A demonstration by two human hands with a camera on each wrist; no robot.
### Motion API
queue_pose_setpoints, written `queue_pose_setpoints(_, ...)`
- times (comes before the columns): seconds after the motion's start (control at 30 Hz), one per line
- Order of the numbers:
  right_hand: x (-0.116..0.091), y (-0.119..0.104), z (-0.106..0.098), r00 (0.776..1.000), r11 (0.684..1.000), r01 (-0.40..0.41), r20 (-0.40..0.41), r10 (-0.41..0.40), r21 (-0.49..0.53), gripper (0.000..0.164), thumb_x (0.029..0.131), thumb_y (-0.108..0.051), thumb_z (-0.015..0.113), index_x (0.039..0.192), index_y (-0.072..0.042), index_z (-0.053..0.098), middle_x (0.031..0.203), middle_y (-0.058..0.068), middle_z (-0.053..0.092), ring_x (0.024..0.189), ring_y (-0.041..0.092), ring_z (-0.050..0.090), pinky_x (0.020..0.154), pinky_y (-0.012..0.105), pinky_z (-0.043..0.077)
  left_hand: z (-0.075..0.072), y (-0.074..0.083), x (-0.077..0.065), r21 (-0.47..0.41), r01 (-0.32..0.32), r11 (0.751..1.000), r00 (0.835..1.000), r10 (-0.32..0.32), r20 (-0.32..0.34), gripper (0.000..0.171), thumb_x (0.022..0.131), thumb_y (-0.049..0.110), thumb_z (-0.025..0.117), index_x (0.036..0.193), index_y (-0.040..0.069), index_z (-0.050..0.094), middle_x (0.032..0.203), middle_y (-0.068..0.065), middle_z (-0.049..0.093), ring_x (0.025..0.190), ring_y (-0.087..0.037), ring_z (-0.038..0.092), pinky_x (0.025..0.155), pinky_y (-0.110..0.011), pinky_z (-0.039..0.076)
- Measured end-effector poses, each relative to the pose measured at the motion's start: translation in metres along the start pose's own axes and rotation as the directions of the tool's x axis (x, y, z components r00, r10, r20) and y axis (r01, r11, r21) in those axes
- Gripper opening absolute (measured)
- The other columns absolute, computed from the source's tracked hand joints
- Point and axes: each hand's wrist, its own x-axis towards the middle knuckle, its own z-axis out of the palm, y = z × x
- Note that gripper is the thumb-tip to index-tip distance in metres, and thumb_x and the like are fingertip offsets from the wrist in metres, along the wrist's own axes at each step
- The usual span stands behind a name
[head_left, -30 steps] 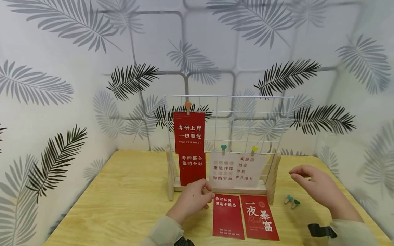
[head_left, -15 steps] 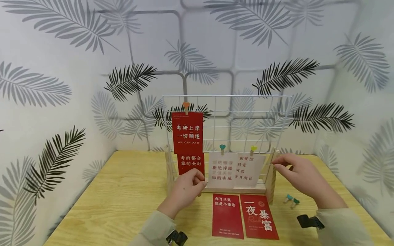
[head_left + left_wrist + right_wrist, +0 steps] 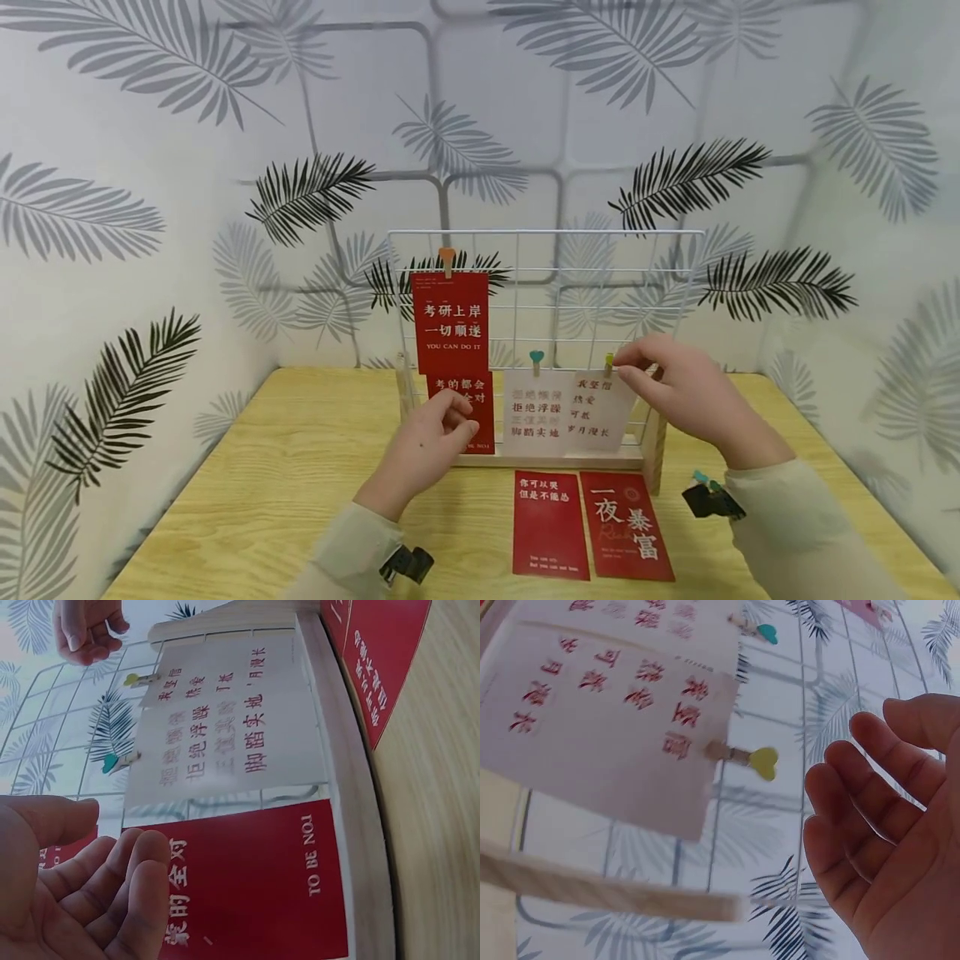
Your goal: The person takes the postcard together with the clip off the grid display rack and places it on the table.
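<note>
In the head view my left hand (image 3: 420, 446) hovers in front of the lower red card (image 3: 480, 421), fingers loosely bent and holding nothing. My right hand (image 3: 686, 396) is raised by the right end of the white wire grid rack (image 3: 555, 231). It is nearest to the yellow heart clip (image 3: 762, 763), with a gap between them in the right wrist view. That clip pinches the right white card (image 3: 615, 742) to the rack; a teal heart clip (image 3: 536, 357) sits on the left white card (image 3: 534, 417). An orange heart clip (image 3: 447, 257) tops the upper red card (image 3: 452, 333).
Two red cards lie flat on the table before the rack, a left one (image 3: 551, 533) and a right one (image 3: 618, 562). Loose clips (image 3: 701, 477) lie to the right, partly hidden by my right wrist. A wooden base bar (image 3: 525, 460) carries the rack; a patterned wall stands behind.
My right hand has moved left and up from beside the rack to near the yellow clip. My left hand has shifted left and up a little, now over the lower red card.
</note>
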Motion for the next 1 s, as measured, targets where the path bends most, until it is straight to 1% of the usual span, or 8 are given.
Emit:
queue_pose_setpoints(0.17, 0.016, -0.017, -0.003, 0.999, 0.998, 0.054, 0.004, -0.054, -0.036, 0.014, 0.100, -0.023, 0.065, 0.110, -0.016, 0.072, 0.102, -0.003, 0.067, 0.092, 0.015, 0.061, 0.079, 0.041, 0.052, -0.010, 0.001, 0.003, -0.001, -0.020, 1.000, 0.999, 0.020, -0.026, 0.021, 0.098, 0.025, 0.067, 0.114, 0.013, 0.062, 0.095, 0.003, 0.063, 0.085, -0.018, 0.059, 0.073, -0.035, 0.052)
queue_pose_setpoints(0.33, 0.033, -0.036, -0.005, 0.995, 0.994, 0.100, 0.026, -0.099, -0.050, 0.014, 0.100, -0.024, 0.065, 0.109, -0.017, 0.072, 0.101, -0.005, 0.066, 0.093, 0.014, 0.061, 0.081, 0.042, 0.052, -0.020, 0.002, 0.004, -0.014, -0.024, 1.000, 0.997, 0.023, -0.075, 0.021, 0.097, 0.025, 0.067, 0.114, 0.013, 0.062, 0.096, 0.002, 0.063, 0.084, -0.019, 0.059, 0.072, -0.035, 0.053)
queue_pose_setpoints(0.47, 0.047, -0.053, -0.008, 0.986, 0.985, 0.164, 0.033, -0.162, -0.054, 0.014, 0.101, -0.027, 0.064, 0.108, -0.018, 0.072, 0.102, -0.006, 0.065, 0.094, 0.015, 0.061, 0.083, 0.042, 0.052, -0.029, 0.003, 0.005, -0.019, -0.032, 0.999, 0.993, 0.029, -0.111, 0.023, 0.097, 0.025, 0.067, 0.115, 0.012, 0.063, 0.096, 0.001, 0.064, 0.082, -0.019, 0.059, 0.071, -0.035, 0.053)
queue_pose_setpoints(0.53, 0.053, -0.061, -0.009, 0.980, 0.978, 0.201, 0.029, -0.199, -0.059, 0.013, 0.101, -0.025, 0.064, 0.107, -0.017, 0.072, 0.102, -0.005, 0.065, 0.095, 0.016, 0.060, 0.084, 0.042, 0.051, -0.033, 0.004, 0.006, -0.010, -0.040, 0.999, 0.992, 0.039, -0.124, 0.023, 0.098, 0.024, 0.067, 0.116, 0.012, 0.062, 0.097, 0.001, 0.064, 0.083, -0.019, 0.060, 0.072, -0.036, 0.053)
queue_pose_setpoints(0.67, 0.064, -0.079, -0.012, 0.956, 0.951, 0.291, -0.001, -0.293, -0.104, 0.010, 0.099, -0.022, 0.066, 0.105, -0.017, 0.072, 0.104, -0.005, 0.064, 0.099, 0.016, 0.060, 0.086, 0.041, 0.051, -0.042, 0.006, 0.008, 0.012, -0.057, 0.998, 0.988, 0.058, -0.144, 0.024, 0.098, 0.025, 0.066, 0.118, 0.012, 0.061, 0.100, 0.001, 0.065, 0.086, -0.019, 0.061, 0.077, -0.037, 0.054)
queue_pose_setpoints(0.83, 0.074, -0.097, -0.011, 0.906, 0.901, 0.407, -0.061, -0.419, -0.147, 0.008, 0.096, -0.020, 0.069, 0.101, -0.016, 0.074, 0.104, -0.005, 0.064, 0.102, 0.018, 0.057, 0.088, 0.039, 0.050, -0.054, 0.009, 0.008, 0.011, -0.057, 0.998, 0.985, 0.058, -0.162, 0.026, 0.099, 0.026, 0.065, 0.121, 0.014, 0.059, 0.105, 0.001, 0.066, 0.092, -0.019, 0.062, 0.081, -0.040, 0.054)
queue_pose_setpoints(0.93, 0.080, -0.104, -0.011, 0.880, 0.878, 0.450, -0.088, -0.467, -0.165, 0.006, 0.095, -0.017, 0.071, 0.099, -0.015, 0.074, 0.103, -0.004, 0.063, 0.102, 0.019, 0.056, 0.091, 0.039, 0.049, -0.061, 0.010, 0.010, 0.011, -0.073, 0.997, 0.984, 0.073, -0.163, 0.027, 0.100, 0.027, 0.064, 0.122, 0.014, 0.058, 0.107, 0.000, 0.066, 0.095, -0.019, 0.062, 0.084, -0.041, 0.053)
queue_pose_setpoints(1.0, 0.085, -0.109, -0.011, 0.871, 0.868, 0.463, -0.091, -0.483, -0.179, 0.005, 0.094, -0.017, 0.071, 0.098, -0.015, 0.074, 0.104, -0.003, 0.063, 0.104, 0.019, 0.055, 0.093, 0.038, 0.048, -0.064, 0.011, 0.012, 0.011, -0.095, 0.995, 0.981, 0.095, -0.170, 0.027, 0.100, 0.027, 0.064, 0.122, 0.013, 0.058, 0.108, -0.001, 0.066, 0.097, -0.020, 0.063, 0.086, -0.042, 0.053)
